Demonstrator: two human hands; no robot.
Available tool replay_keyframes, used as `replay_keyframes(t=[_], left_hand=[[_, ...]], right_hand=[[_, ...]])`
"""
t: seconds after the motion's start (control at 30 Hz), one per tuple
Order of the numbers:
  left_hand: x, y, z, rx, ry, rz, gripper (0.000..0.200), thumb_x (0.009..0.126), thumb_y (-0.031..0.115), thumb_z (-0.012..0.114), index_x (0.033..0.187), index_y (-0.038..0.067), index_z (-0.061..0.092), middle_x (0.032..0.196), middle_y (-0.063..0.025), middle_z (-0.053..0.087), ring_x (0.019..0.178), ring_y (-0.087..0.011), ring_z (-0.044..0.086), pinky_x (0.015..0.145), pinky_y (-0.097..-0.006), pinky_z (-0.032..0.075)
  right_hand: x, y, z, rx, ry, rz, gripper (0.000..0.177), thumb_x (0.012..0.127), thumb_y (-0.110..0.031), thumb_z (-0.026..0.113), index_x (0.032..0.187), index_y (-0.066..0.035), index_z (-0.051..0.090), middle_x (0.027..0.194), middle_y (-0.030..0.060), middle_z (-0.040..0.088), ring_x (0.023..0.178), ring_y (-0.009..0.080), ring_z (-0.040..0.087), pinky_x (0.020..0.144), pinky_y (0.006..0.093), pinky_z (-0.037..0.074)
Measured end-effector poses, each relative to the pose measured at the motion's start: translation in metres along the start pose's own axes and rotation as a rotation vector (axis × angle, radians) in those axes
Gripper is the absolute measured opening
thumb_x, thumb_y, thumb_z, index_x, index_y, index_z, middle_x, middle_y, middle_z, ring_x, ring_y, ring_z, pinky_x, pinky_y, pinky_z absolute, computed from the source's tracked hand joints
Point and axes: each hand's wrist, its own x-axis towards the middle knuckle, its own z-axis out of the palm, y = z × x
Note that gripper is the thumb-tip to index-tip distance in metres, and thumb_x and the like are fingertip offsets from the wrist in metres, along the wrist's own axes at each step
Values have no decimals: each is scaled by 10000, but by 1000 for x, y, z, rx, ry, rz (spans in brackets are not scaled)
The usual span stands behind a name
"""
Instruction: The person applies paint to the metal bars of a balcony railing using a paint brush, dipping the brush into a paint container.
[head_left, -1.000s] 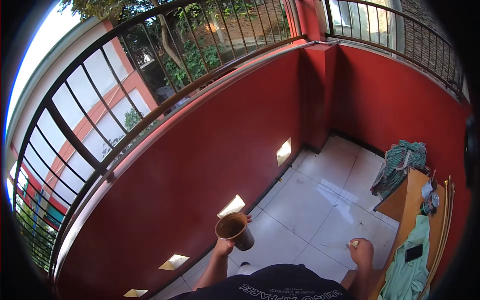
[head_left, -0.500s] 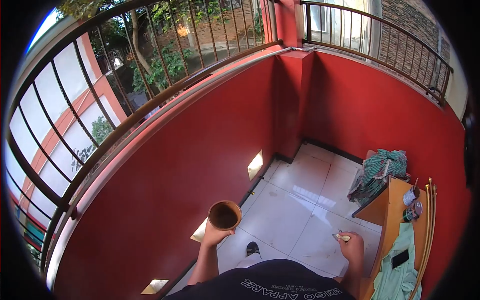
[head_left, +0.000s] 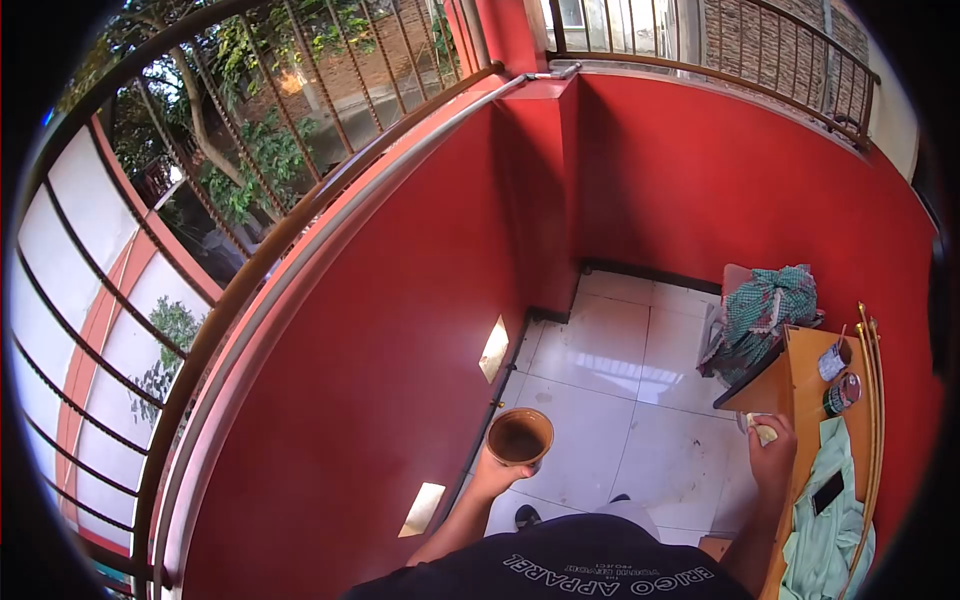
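My left hand (head_left: 496,480) is wrapped around the side of a brown clay pot (head_left: 520,412). The pot stands mouth up in front of me, its inside dark and brownish; I cannot make out what it contains. On the right, beside the wooden table, my right hand (head_left: 774,462) is closed around a putty knife (head_left: 764,434) with a pale handle. Its short grey blade points left. The two hands are well apart, both above the tiled floor.
A wooden table (head_left: 807,385) at right bears two paint-marked cans (head_left: 841,394), a green cloth (head_left: 836,455), a phone (head_left: 827,493) and long brass-coloured rods (head_left: 871,430). Behind it lies a checked cloth bundle (head_left: 765,310). A red wall (head_left: 380,360) with openings and a railing (head_left: 225,300) runs left.
My view has turned left and down. In it, the clay pot and left hand appear further right. My right hand with the putty knife has moved up and right, closer to the cans.
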Motion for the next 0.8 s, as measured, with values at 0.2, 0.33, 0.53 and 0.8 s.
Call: replay_keyframes(t=[0.2, 0.33, 0.53, 0.8], left_hand=[[94, -30, 58, -15, -90, -29, 965, 588, 358, 943, 1335, 3, 445, 1202, -79, 584, 1112, -174, 555, 953, -349, 452], [171, -41, 110, 28, -171, 1, 972, 580, 355, 947, 1335, 5, 445, 1202, -79, 583, 1116, -170, 551, 953, -346, 451], [269, -63, 195, 8, -146, 1, 930, 573, 365, 949, 1287, 2, 479, 1118, -64, 606, 1035, -144, 573, 901, -324, 474], [362, -86, 195, 35, -144, -62, 839, 589, 254, 952, 1257, 2, 509, 1114, -62, 618, 1030, -148, 579, 907, -330, 476]], right_hand=[[40, 75, 19, -81, -47, 130, 132, 714, -22, 713, 832, -1, 657, 851, 144, 625, 806, 350, 632, 741, 397, 500], [96, 133, 36, -94, -153, 190, 160, 710, -55, 732, 859, -24, 683, 844, 143, 640, 806, 348, 633, 739, 407, 500], [201, 168, 50, 107, -194, 277, 112, 794, -57, 714, 893, -23, 676, 712, 138, 657, 643, 252, 642, 609, 335, 486], [301, 182, 91, 150, -254, 146, 175, 776, -23, 726, 929, -16, 641, 802, 150, 680, 698, 209, 660, 636, 305, 487]])
